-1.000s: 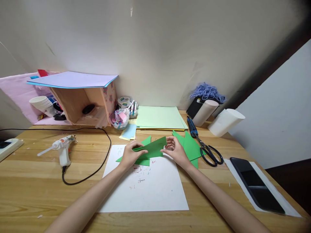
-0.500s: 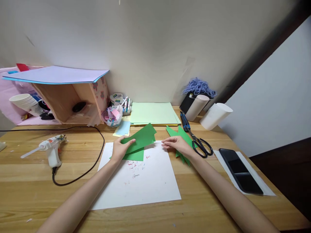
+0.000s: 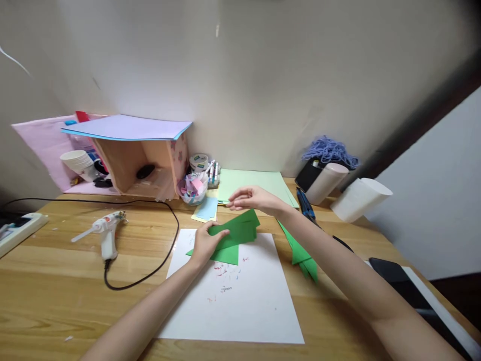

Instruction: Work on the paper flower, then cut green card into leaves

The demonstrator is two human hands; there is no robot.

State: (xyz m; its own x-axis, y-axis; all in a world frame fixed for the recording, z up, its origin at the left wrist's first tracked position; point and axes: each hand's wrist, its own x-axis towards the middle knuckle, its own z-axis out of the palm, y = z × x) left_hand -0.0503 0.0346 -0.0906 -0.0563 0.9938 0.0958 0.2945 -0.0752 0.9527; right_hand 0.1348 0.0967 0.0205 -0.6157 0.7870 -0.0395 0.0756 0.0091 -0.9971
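My left hand [image 3: 206, 246] is closed on green paper pieces [image 3: 240, 230], thumb on top, tilted above the white sheet [image 3: 240, 311]. A further green piece [image 3: 227, 254] lies beneath them. In the air beyond these papers is my right hand [image 3: 255, 199], its fingers loosely bent and apart, with nothing visible in them. Under my right forearm lies a pile of cut green pieces [image 3: 298, 250], partly covered by the arm. The white sheet carries small red, blue and dark marks.
A glue gun [image 3: 108, 235] with a looping black cable rests at left, before an open box [image 3: 131, 165]. At the back are pale green sheets [image 3: 251, 183] and a basket of scraps [image 3: 193, 189]. Right: a blue cutter [image 3: 305, 203], white rolls [image 3: 361, 199], a phone [image 3: 398, 283].
My right hand has risen from beside the cut green pieces and moved left over the pale green sheets. My left hand keeps its papers. The view has shifted left and up.
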